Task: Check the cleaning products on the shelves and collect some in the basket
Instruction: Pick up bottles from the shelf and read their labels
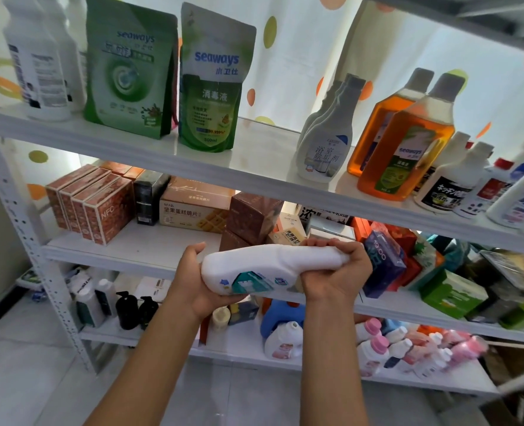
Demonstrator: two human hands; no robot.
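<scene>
I hold a white bottle with a teal and blue label sideways in front of the shelves, at the height of the second shelf. My left hand cups its base from below and the left. My right hand grips its neck end, fingers curled over the top. The cap is hidden in my right hand. No basket is in view.
The white shelf unit carries green Seaways pouches, grey-capped spray refills and amber bottles on the top shelf. Boxes fill the second shelf. Pink-capped and black bottles stand on lower shelves. A perforated post stands at the left.
</scene>
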